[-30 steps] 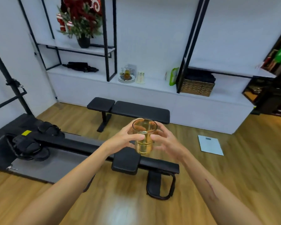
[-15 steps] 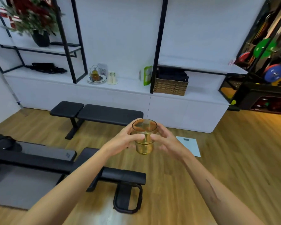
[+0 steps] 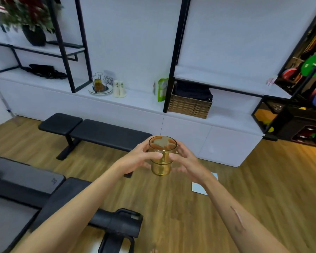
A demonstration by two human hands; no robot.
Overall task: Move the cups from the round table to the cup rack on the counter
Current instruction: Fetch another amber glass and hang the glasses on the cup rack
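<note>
An amber glass cup (image 3: 161,161) is held upright in mid-air in front of me, above the wooden floor. My left hand (image 3: 137,159) grips its left side and my right hand (image 3: 187,161) grips its right side, fingers curled round the glass. Far off on the white counter (image 3: 139,99) stands the wire cup rack (image 3: 98,83) on a round plate, with one amber cup on it. The round table is out of view.
A black workout bench (image 3: 98,132) stands between me and the counter. Black exercise equipment (image 3: 44,194) lies on the floor at the lower left. A wicker basket (image 3: 189,106), a green packet (image 3: 161,89) and two white bottles (image 3: 119,88) sit on the counter. A weight rack (image 3: 306,88) fills the right.
The view has swung right and moved nearer the counter; the rack and bench now appear larger. Both hands keep the same hold on the cup.
</note>
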